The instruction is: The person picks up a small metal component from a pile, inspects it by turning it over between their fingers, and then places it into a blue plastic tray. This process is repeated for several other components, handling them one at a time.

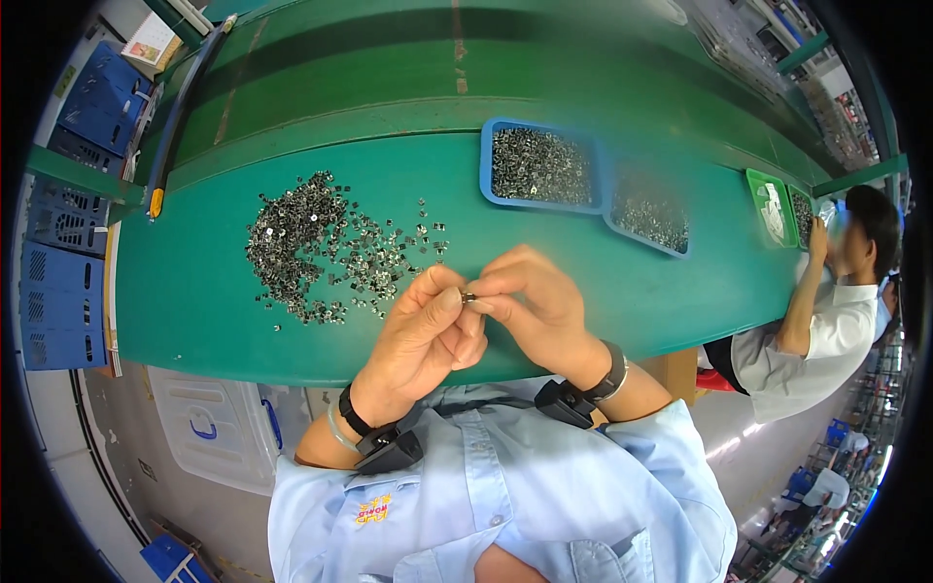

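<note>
Both hands meet over the near part of the green table, fingertips touching. Between them is a small dark metal part (468, 297), pinched by the thumb and forefinger of each hand. My left hand (423, 325) holds it from the left, its other fingers curled. My right hand (536, 301) grips it from the right. Its exact kind is too small to make out. Just beyond my left hand lies a loose pile of small black and silver metal parts (301, 238), thinning out toward the hands.
A blue tray (486, 160) full of small metal parts stands at the far middle, with a second blue tray (646, 243) touching it on the right. Green trays (753, 194) sit at the far right beside a seated person (826, 321). Blue crates (63, 306) stand left.
</note>
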`<state>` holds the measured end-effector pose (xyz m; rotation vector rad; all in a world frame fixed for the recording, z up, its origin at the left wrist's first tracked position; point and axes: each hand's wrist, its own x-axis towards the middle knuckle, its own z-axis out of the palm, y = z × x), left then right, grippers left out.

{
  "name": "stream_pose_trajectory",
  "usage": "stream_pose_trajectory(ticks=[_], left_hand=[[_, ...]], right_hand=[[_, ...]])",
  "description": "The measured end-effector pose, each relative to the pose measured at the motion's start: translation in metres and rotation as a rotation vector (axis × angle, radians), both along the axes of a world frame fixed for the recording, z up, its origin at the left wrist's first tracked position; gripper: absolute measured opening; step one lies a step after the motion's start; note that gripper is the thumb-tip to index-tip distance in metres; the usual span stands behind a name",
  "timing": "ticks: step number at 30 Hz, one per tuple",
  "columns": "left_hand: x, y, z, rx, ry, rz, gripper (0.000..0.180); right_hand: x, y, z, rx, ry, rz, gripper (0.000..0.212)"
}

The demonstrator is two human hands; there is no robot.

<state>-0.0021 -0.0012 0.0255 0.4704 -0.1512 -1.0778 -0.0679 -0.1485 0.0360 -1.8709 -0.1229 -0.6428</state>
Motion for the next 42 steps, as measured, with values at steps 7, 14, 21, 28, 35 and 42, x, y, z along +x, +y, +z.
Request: stream_pose_trajectory(ticks=[7, 14, 21, 28, 35, 42], left_hand=[[0.001, -0.002, -0.004, -0.087, 0.038, -0.074, 0.014], [0.007, 0.001, 0.005, 0.096, -0.141, -0.064, 0.018], [0.014, 0.003, 0.002, 0.22, -0.141, -0.117, 0.021], [0.016, 0.003, 0.004, 0.137, -0.048, -0.171, 0.021], [0.015, 0.001, 0.007, 0.279, -0.179, -0.126, 0.022], [0.033, 0.019, 0.003, 0.27, -0.224, 0.135, 0.019]], right_hand=[[-0.001, -0.004, 0.006, -0.048, -0.021, 0.079, 0.012], [0.001, -0.005, 0.001, -0.17, -0.03, 0.034, 0.012], [0.001, -0.006, -0.008, -0.199, 0.01, 0.004, 0.01], [0.0, -0.007, -0.005, -0.12, 0.062, 0.02, 0.008], [-0.001, -0.009, -0.008, -0.108, 0.121, 0.008, 0.009], [0.045, -0.07, 0.003, -0.265, 0.103, -0.333, 0.008]])
